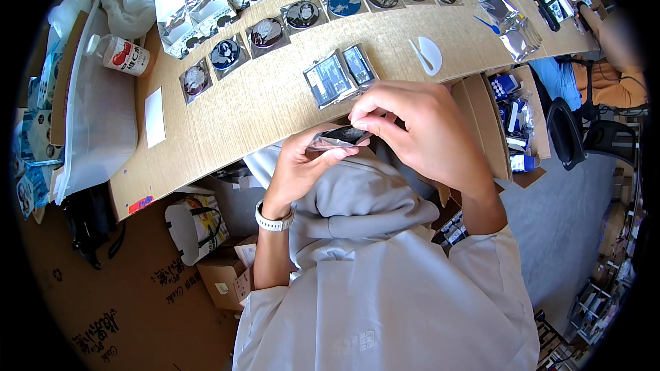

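My left hand [299, 168], with a pale watch on the wrist, grips a small silvery pouch [330, 141] with something dark at its opening, just off the table's front edge. My right hand [412, 127] is closed in a pinch at the top of the pouch. Just beyond my hands lie silver packets with printed fronts [328, 82]. Farther back, several round picture pieces on clear square wrappers [302, 16] form a curved row. A white spoon-like tool on a white teardrop shape [430, 55] lies to the right of the packets.
White printed boxes [192, 14] line the back. At left stand a plastic bin [103, 148] and a jar [124, 55]; a white card [155, 117] lies nearby. Foil wrappers [515, 38] lie at right, near another person's arm [612, 34]. An open carton [515, 124] sits below the table's right side.
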